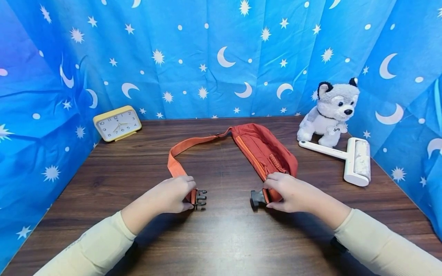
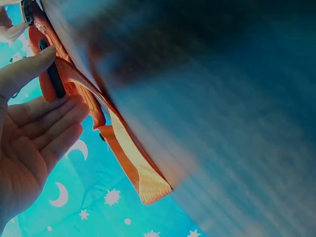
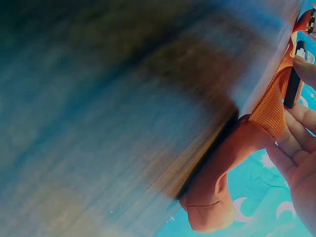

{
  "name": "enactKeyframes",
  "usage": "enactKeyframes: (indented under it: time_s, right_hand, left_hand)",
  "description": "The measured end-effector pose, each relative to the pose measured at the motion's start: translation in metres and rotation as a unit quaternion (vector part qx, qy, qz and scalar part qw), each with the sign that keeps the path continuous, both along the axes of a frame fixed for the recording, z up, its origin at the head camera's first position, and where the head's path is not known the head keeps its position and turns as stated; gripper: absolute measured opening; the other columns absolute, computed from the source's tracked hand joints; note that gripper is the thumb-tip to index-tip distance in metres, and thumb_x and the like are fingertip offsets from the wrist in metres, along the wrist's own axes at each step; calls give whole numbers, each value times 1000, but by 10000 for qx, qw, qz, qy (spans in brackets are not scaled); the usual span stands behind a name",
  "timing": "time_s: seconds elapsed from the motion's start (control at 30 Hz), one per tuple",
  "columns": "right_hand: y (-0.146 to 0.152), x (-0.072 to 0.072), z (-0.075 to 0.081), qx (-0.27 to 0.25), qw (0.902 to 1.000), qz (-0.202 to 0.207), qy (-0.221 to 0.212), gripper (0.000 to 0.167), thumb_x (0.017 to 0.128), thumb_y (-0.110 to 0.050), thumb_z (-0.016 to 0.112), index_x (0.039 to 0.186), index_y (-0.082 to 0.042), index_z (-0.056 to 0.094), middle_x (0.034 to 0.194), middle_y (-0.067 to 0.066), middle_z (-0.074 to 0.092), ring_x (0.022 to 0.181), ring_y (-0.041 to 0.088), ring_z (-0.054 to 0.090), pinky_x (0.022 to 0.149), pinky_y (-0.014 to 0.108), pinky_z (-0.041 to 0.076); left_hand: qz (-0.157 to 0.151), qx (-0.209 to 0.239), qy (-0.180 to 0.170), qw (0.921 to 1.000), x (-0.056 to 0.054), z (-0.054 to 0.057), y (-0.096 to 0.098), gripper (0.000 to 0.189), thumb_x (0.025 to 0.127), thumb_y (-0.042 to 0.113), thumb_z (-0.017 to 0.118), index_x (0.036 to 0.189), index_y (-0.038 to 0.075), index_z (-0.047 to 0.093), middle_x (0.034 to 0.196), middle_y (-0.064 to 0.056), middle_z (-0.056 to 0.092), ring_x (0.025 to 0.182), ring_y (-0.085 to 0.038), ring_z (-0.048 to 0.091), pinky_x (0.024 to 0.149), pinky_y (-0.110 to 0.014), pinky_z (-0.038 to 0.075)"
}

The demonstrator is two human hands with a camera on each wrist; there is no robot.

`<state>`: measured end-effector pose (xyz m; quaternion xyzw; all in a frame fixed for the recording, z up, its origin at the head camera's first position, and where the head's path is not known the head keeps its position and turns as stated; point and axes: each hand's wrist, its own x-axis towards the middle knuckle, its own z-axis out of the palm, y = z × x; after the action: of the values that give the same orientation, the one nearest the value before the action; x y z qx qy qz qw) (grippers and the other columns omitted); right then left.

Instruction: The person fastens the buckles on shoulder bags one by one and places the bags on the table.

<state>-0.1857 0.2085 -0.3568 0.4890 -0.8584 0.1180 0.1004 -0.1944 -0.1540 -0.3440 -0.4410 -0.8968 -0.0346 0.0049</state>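
Note:
A rust-red waist bag (image 1: 262,147) lies on the dark wooden table, its orange webbing strap (image 1: 177,166) curving out to the left. My left hand (image 1: 170,194) pinches the strap's free end between thumb and fingers, right behind the black pronged buckle half (image 1: 201,198). Opposite it, my right hand (image 1: 293,193) pinches the short strap at the bag's near end, at the black socket buckle half (image 1: 257,199). The two halves face each other with a gap between them. In the right wrist view, the thumb presses a black buckle piece (image 3: 294,81) against the fingers.
A yellow alarm clock (image 1: 117,123) stands at the back left. On the right, a grey-and-white plush dog (image 1: 328,111) sits behind a white lint roller (image 1: 355,163). Blue curtain (image 1: 193,50) with moons and stars encloses the table's back and sides.

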Motion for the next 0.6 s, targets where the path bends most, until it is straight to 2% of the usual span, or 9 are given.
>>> enactKeyframes:
  time_s: [0.17,0.37,0.6]
  right_hand:
    - [0,0,-1,-58,9999,-136,54,35,73,-27,79,95,-7,61,89,-2,53,78,10,50,70,30,46]
    - [-1,0,0,-135,9997,-183,84,37,73,-28,79,96,-6,61,90,-1,54,80,12,52,72,32,47]
    - [-4,0,2,-364,9991,-35,229,37,70,-25,80,94,-4,62,89,1,56,80,13,53,74,33,47]
  left_hand:
    - [99,-23,218,9997,1,2,2,31,71,25,81,87,9,60,77,4,48,66,-9,47,57,-26,43]
    - [229,-56,112,9997,1,4,5,31,72,26,80,87,9,60,78,4,48,65,-9,47,57,-27,43]
    - [200,-72,75,9997,1,7,10,32,73,26,80,90,7,60,79,3,50,68,-10,48,60,-28,45]
